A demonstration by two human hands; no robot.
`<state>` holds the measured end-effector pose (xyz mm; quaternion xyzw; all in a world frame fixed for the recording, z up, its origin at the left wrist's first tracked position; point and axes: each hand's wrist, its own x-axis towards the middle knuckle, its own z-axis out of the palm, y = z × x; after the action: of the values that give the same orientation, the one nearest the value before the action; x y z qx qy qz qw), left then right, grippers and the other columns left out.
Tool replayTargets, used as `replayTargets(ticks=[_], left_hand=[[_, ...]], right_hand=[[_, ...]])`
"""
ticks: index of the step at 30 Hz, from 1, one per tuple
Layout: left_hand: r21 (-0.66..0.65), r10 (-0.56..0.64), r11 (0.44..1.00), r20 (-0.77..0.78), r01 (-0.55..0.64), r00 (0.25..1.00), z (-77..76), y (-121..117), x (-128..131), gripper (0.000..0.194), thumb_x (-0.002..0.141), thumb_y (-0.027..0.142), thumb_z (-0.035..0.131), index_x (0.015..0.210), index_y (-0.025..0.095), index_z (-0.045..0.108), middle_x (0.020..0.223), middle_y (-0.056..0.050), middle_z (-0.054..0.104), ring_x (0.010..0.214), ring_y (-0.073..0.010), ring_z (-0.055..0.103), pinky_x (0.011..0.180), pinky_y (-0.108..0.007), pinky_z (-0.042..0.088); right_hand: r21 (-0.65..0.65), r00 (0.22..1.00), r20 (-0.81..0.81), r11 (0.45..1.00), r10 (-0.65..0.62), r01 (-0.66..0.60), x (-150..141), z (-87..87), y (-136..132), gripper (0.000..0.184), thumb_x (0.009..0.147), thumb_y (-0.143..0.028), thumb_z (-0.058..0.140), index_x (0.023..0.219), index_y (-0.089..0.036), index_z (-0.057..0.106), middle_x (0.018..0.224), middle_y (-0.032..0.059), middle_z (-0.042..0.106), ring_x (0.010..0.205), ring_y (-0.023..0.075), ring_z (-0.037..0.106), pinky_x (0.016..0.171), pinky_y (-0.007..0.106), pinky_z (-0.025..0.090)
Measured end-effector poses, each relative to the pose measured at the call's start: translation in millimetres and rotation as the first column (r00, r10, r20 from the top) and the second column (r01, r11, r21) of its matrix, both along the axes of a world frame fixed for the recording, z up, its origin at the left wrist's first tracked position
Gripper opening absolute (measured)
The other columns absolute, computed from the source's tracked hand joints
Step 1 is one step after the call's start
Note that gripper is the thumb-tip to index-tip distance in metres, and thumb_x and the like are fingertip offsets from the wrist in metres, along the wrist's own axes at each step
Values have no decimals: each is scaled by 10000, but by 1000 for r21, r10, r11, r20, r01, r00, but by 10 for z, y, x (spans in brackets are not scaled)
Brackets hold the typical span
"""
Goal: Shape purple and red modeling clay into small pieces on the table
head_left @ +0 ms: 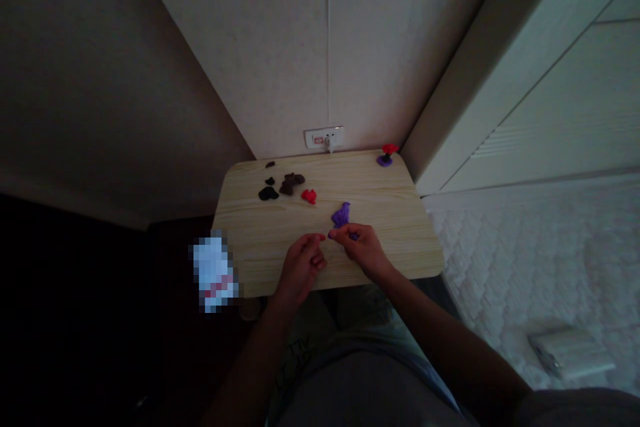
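My right hand (363, 250) is closed in a pinch, a small bit of purple modelling clay (331, 235) showing at its fingertips. Just beyond it on the wooden table lies a larger lump of purple clay (341, 214), partly covered by the fingers. My left hand (301, 265) is held close by, its fingers curled and the thumb and forefinger drawn together near the purple bit. Whether anything sits between those left fingertips is too small to make out.
Red clay (309, 196), brown clay (291, 183) and black clay (269, 193) lie on the table's left half. A small red, black and purple clay figure (387, 154) stands at the back right corner. A wall socket (324, 138) with a plug sits behind; a mattress (540, 247) is at right.
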<state>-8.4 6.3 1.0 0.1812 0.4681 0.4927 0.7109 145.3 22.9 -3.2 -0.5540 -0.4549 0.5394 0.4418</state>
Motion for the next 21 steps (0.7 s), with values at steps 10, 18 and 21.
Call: replayTargets(ticks=[10,18,21], left_hand=[[138,-31,988,-296,75,955,-37,-18,27,357,696,433,877,811,127,731,645,27,560,544,-60,430,481,-200,341],[91,-59,993,-111,69,992,115,-1,94,322,661,376,864,738,138,661,508,108,341,461,-32,273,454,-190,252],[53,-70,996,-10,70,998,144,12,110,345,630,358,868,721,153,606,520,123,298,465,-31,234,444,-187,224]], right_hand=[[-189,961,-275,979,25,-79,-21,24,-37,460,642,-570,881,672,-171,656,467,-78,425,408,52,282,417,246,156],[-192,872,-473,951,126,-241,-27,40,-46,469,689,-594,844,738,-187,616,452,-113,346,408,45,226,426,251,134],[-191,834,-531,937,151,-291,-35,59,-42,480,702,-592,841,727,-201,564,488,-127,292,426,40,194,434,246,138]])
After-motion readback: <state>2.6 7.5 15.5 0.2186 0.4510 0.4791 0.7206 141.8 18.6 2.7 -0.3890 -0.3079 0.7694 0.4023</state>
